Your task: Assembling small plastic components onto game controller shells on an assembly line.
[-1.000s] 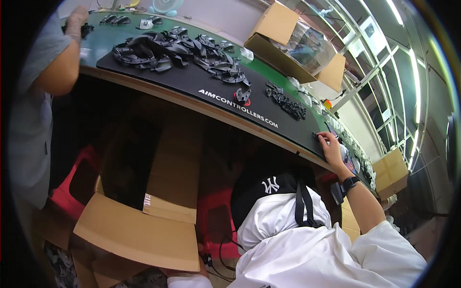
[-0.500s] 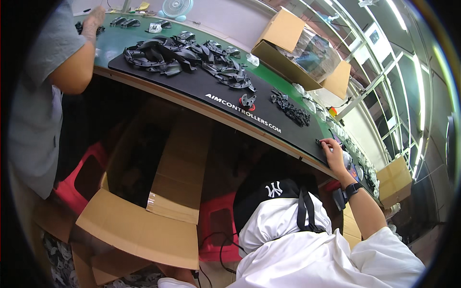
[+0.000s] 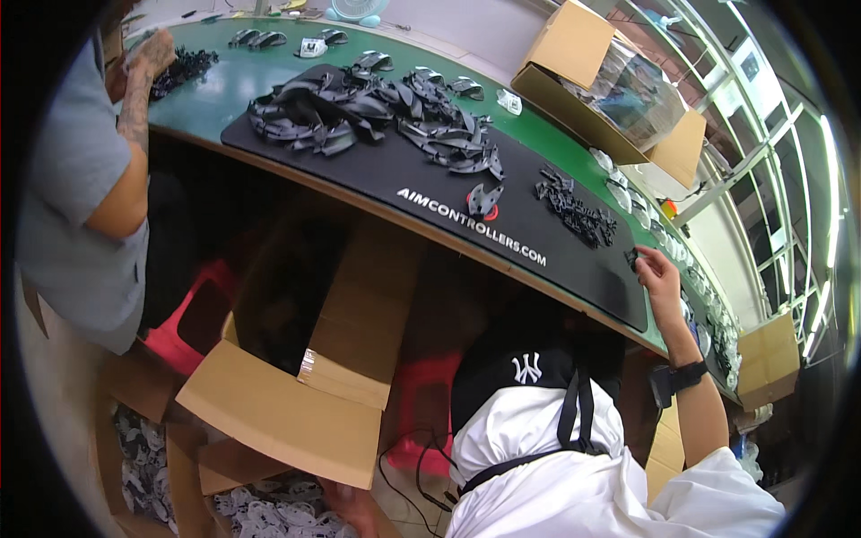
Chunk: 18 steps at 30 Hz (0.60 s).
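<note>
My right hand [image 3: 659, 278] is over the right end of the black mat [image 3: 359, 193], with thumb and fingers pinched on a small black plastic part [image 3: 631, 259]. A pile of similar small black parts [image 3: 578, 211] lies to its left. At the lower edge, my left hand [image 3: 354, 507] is down beside a carton's heap of pale grey plastic parts [image 3: 278, 511]; its fingers are hidden. A single dark shell part [image 3: 484, 201] rests on the mat's red mark. Further left, dark curved shells [image 3: 314, 112] are heaped.
A co-worker [image 3: 90, 197] stands at the left, hands by another black pile [image 3: 184, 70]. An open carton [image 3: 583, 108] sits at the table's back. Clear-wrapped parts [image 3: 628, 193] line the right edge. Below are an open cardboard box [image 3: 287, 412] and a red stool [image 3: 417, 403].
The view has shifted, so the table sits further right and more of the grey parts below shows. My right hand has lifted slightly with the small black part. The co-worker's arm has lowered.
</note>
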Each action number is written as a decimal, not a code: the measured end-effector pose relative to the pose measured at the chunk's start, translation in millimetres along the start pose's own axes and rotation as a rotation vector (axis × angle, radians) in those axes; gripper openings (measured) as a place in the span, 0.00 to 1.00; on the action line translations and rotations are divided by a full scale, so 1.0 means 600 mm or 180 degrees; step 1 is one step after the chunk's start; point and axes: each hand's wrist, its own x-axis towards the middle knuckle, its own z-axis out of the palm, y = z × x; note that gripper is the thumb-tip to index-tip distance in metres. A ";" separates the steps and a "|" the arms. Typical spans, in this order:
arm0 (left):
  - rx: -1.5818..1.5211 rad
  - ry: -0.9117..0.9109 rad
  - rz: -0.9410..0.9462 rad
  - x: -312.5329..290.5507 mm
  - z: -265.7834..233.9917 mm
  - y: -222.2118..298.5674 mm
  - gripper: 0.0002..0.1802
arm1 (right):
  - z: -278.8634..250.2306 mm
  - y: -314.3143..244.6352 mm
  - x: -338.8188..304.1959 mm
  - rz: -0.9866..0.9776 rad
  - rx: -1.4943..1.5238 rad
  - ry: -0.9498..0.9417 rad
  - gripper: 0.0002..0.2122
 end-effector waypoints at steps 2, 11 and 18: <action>0.0359 0.0137 0.0002 -0.124 -0.166 -0.143 0.21 | 0.058 -0.070 0.049 -0.0093 0.0363 -0.0296 0.12; 0.2042 -0.1202 0.0429 0.036 -0.324 -0.058 0.22 | 0.044 -0.134 0.179 0.0157 0.1980 -0.0878 0.09; 0.3494 -0.2069 0.0582 0.243 -0.363 0.300 0.24 | 0.025 -0.049 0.205 0.0599 0.2594 -0.0898 0.06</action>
